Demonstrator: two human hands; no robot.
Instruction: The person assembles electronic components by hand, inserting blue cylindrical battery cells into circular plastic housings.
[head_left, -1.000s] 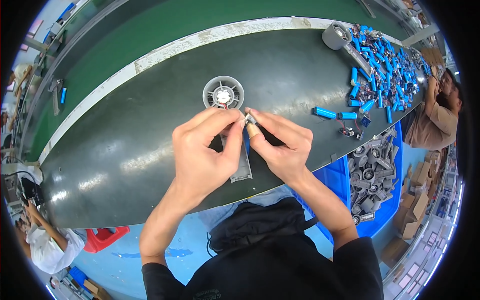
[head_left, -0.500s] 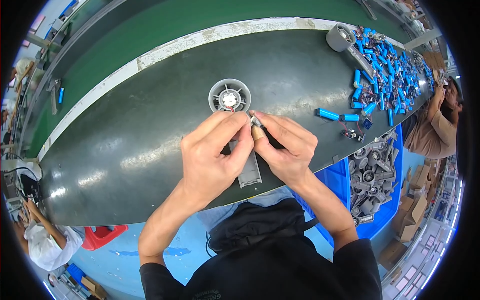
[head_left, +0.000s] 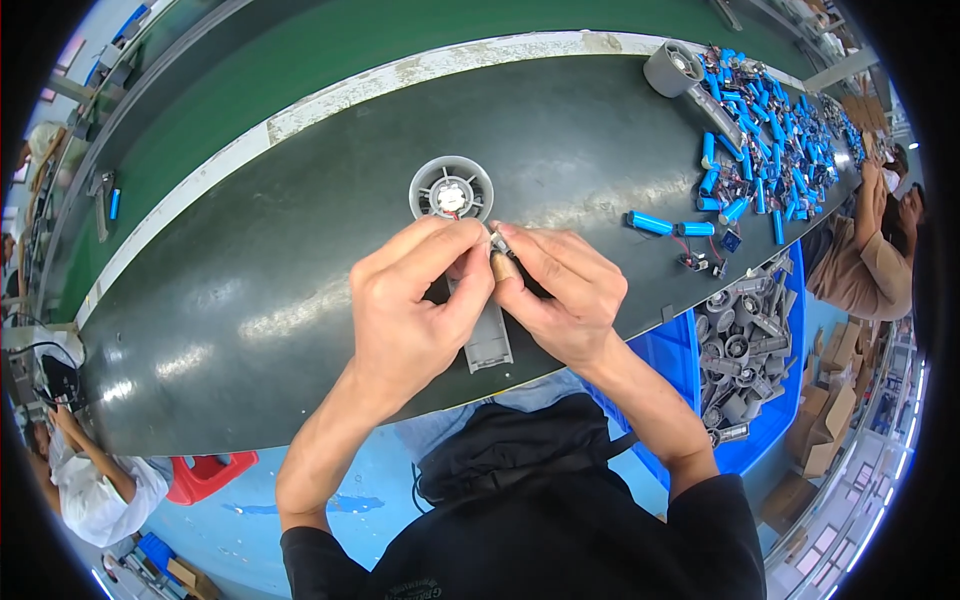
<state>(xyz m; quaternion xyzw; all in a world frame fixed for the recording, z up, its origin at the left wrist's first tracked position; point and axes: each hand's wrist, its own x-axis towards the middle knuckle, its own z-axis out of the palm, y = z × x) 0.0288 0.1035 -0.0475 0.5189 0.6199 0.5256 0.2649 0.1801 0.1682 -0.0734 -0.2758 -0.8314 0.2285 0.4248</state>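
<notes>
A grey handheld fan shell (head_left: 451,163) lies on the dark bench in front of me. Its round head has spokes and a white centre, and red wire runs from it toward my fingers. My left hand (head_left: 415,295) is closed in a pinch over the top of the grey handle (head_left: 489,341); what its fingertips hold is hidden. Close beside it, my right hand (head_left: 565,288) pinches a small silvery part (head_left: 499,243) between thumb and forefinger. The fingertips of both hands nearly meet just below the fan's head. My hands cover the handle's upper part.
Blue cylindrical batteries (head_left: 760,140) with wired circuit boards are heaped at the right. Two batteries (head_left: 651,223) lie nearer. Another grey fan (head_left: 672,70) stands by the heap. A blue bin (head_left: 740,455) of grey fan parts sits below the bench's right edge. Other people work at both sides.
The bench and fan have shifted slightly left and up in the picture. Both hands keep their pinch close together, with only slight finger movement.
</notes>
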